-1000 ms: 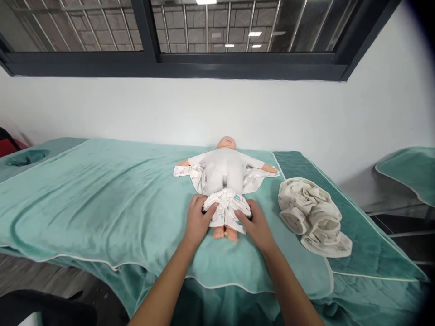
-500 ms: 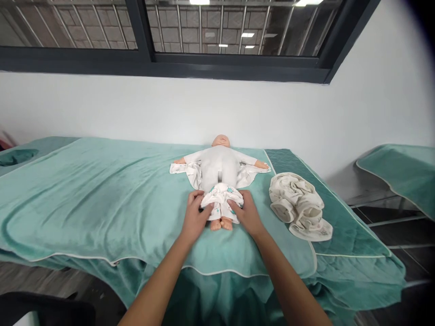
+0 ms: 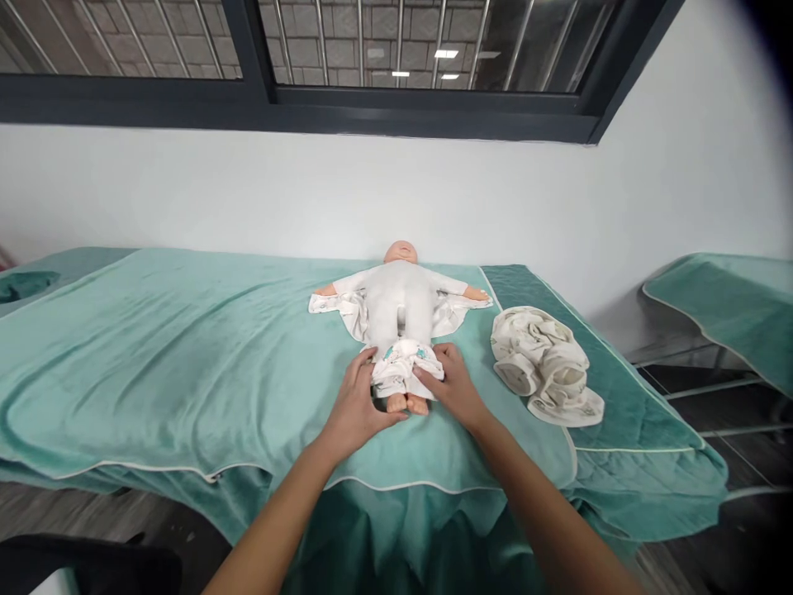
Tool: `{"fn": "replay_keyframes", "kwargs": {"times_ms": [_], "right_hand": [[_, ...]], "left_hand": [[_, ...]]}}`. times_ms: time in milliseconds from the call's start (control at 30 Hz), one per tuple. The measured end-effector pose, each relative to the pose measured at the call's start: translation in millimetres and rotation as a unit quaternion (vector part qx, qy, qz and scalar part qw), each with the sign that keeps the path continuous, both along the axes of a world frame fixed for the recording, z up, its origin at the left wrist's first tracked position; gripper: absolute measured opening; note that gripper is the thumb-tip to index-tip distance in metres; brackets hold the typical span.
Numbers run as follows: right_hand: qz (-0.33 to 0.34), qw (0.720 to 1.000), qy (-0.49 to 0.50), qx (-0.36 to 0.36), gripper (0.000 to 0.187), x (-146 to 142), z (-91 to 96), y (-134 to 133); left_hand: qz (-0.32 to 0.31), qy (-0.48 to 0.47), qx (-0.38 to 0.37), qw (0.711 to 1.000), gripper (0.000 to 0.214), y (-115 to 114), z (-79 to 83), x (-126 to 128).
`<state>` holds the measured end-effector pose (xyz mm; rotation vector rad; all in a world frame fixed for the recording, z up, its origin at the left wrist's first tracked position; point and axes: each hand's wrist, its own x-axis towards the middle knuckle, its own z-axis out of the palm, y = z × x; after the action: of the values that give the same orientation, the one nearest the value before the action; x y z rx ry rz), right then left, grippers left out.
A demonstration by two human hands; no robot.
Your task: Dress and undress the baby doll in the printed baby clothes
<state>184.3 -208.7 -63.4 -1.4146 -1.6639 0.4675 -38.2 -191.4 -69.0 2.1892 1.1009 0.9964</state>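
Observation:
A baby doll [image 3: 396,297] with a white cloth body lies on its back on the green cover, head toward the wall and arms spread. White printed baby pants [image 3: 400,376] are bunched around its lower legs, and its bare feet poke out below. My right hand [image 3: 459,388] pinches the right side of the pants, thumb on top. At the left edge of the pants, my left hand [image 3: 356,413] touches the cloth with its fingertips; its thumb is spread away near the feet. Beneath the doll's arms and torso lies an opened printed shirt [image 3: 354,316].
A crumpled heap of cream cloth [image 3: 545,364] lies on the bed right of the doll. The green bed cover [image 3: 186,355] reaches back to a white wall [image 3: 347,190] under a dark-framed window. Another green-covered surface [image 3: 737,306] stands at the far right.
My left thumb has come off the pants and moved down beside the feet, opening that hand. My right hand stays on the pants. The view has shifted slightly.

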Motion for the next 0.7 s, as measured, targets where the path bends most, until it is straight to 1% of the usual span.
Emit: {"fn": "replay_keyframes", "kwargs": {"times_ms": [33,67,133,167,200,233,267,367,433,500,567,633,700], "right_hand": [[0.022,1.000,-0.007,-0.012,0.028,-1,0.9,-8],[0.045,0.999,-0.011,-0.022,0.035,-1,1.7,-15],[0.075,0.996,-0.020,-0.038,0.059,-2,3.8,-28],[0.080,0.996,-0.029,-0.042,0.070,-2,6.0,-32],[0.079,0.995,-0.040,-0.041,0.075,-2,9.2,-34],[0.076,0.995,-0.053,-0.037,0.074,-2,13.6,-36],[0.073,0.995,-0.063,-0.030,0.067,-2,19.3,-36],[0.069,0.995,-0.075,-0.020,0.038,-1,40.5,-36],[0.068,0.994,-0.088,-0.023,0.030,0,55.1,-39],[0.079,0.990,-0.114,-0.032,0.029,1,68.2,-46],[0.113,0.984,-0.128,-0.052,0.027,2,80.8,-55],[0.165,0.977,-0.102,-0.093,0.028,3,94.3,-63],[0.233,0.959,-0.032,-0.155,0.036,4,108.9,-68]], "left_hand": [[0.012,-0.007,0.005,1.000,0.074,0,-0.6,1],[0.023,-0.015,0.008,1.000,0.070,0,-1.1,1],[0.037,-0.023,0.004,0.999,0.066,0,-1.1,1],[0.037,-0.020,-0.001,0.999,0.065,0,0.1,1],[0.032,-0.013,-0.005,0.999,0.062,1,2.5,0],[0.025,-0.006,-0.007,1.000,0.059,0,6.2,-1],[0.019,0.001,-0.006,1.000,0.055,0,11.2,-2],[0.011,0.029,0.007,1.000,0.043,-6,32.0,-11],[-0.003,0.061,0.008,0.998,0.031,-12,47.5,-20],[-0.030,0.096,-0.012,0.995,0.021,-20,61.9,-30],[-0.058,0.119,-0.050,0.990,0.020,-28,74.9,-39],[-0.071,0.123,-0.086,0.986,0.023,-36,87.6,-46],[-0.063,0.095,-0.116,0.987,0.024,-43,100.6,-52]]}}
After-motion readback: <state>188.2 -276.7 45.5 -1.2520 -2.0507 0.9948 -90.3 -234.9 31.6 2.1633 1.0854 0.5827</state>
